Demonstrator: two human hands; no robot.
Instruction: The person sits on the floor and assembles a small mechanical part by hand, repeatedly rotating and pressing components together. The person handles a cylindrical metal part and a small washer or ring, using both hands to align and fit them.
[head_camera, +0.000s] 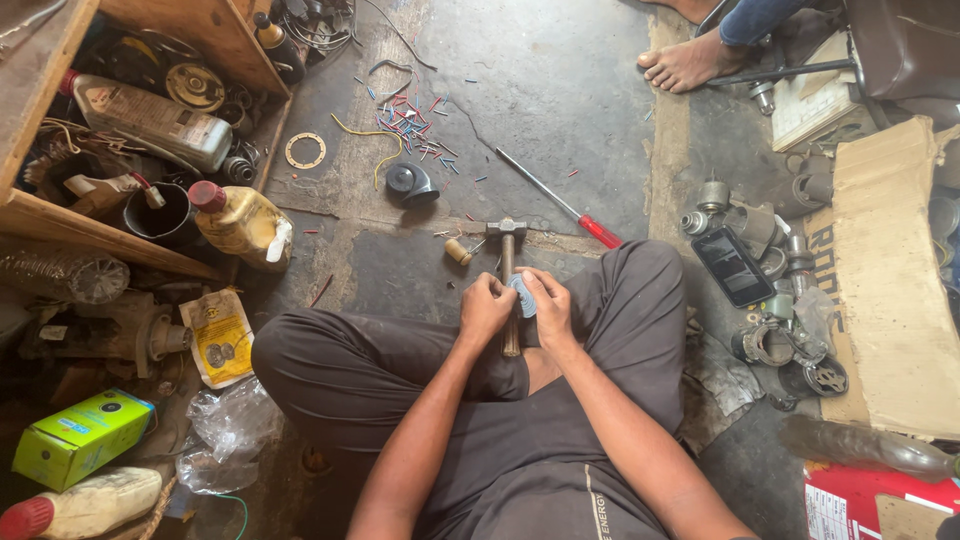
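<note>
Seated cross-legged on the floor (560, 110), the person pinches a small grey-blue disc (522, 296) between both hands at the picture's centre, left hand (486, 308) and right hand (548, 305) each with a closed grip on its edge, likely to steady it. Under them a hammer (508, 270) lies along the lap, head toward 12 o'clock. Farther, at 1 o'clock, lies a red-handled screwdriver (562, 205); at 11 o'clock, a black horn (410, 185) and scattered wire scraps (412, 125).
</note>
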